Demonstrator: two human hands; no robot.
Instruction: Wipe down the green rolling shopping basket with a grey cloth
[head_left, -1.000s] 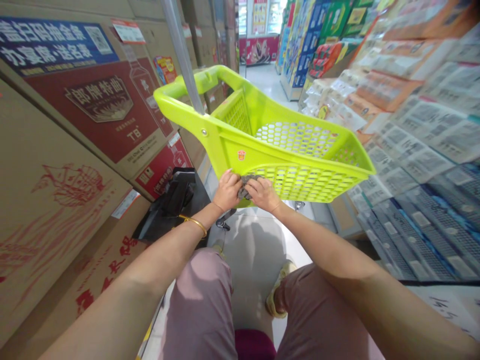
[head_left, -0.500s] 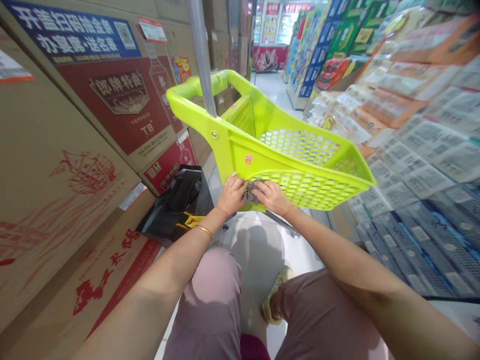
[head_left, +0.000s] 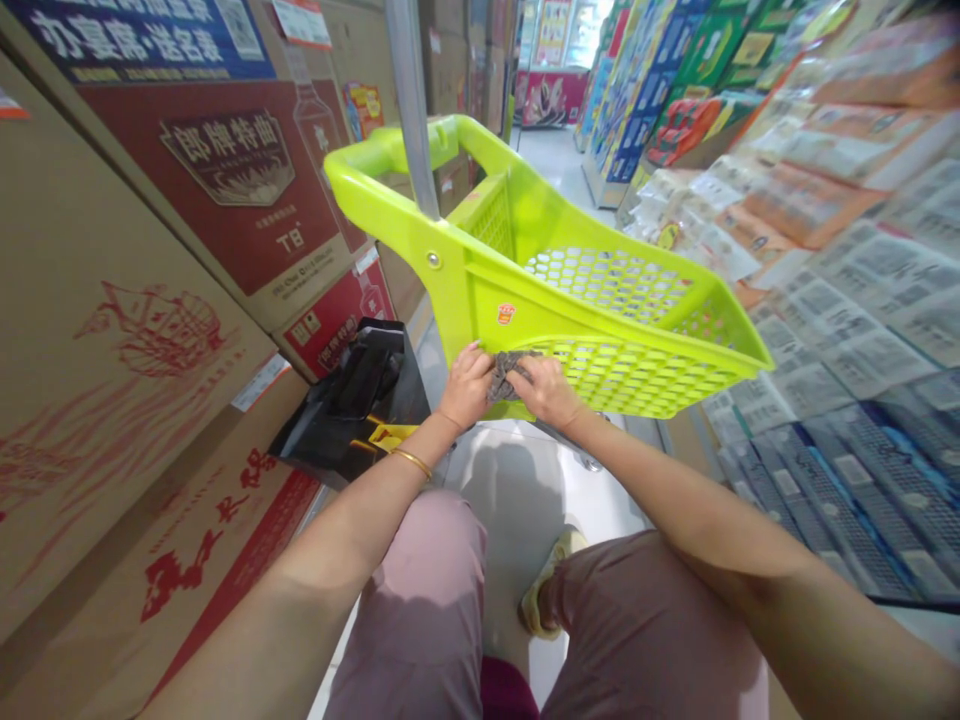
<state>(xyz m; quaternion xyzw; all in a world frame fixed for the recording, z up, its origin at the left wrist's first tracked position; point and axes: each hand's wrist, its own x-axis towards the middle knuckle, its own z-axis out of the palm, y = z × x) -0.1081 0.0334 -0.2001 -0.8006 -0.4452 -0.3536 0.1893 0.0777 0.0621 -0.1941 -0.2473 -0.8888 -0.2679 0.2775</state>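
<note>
A crumpled grey cloth (head_left: 507,374) lies against the lower side of a lime-green plastic shopping basket (head_left: 480,270), below a small orange sticker (head_left: 506,314). My right hand (head_left: 549,388) has its fingers bent around the cloth's right part. On the cloth's left edge is my left hand (head_left: 468,385), its fingers curled against the basket wall and gripping the cloth's edge. A metal pole (head_left: 411,110) rises by the basket's handle end.
Cardboard cartons (head_left: 217,180) are stacked at the left. A black bag-like object (head_left: 352,400) with a yellow part is on the floor beside them. Shelves of packaged goods (head_left: 840,250) line the right. The aisle floor (head_left: 559,160) runs ahead.
The view has shifted slightly, so the cartons appear higher and farther left. More of the grey cloth shows between my hands, which stay at the same part of the basket.
</note>
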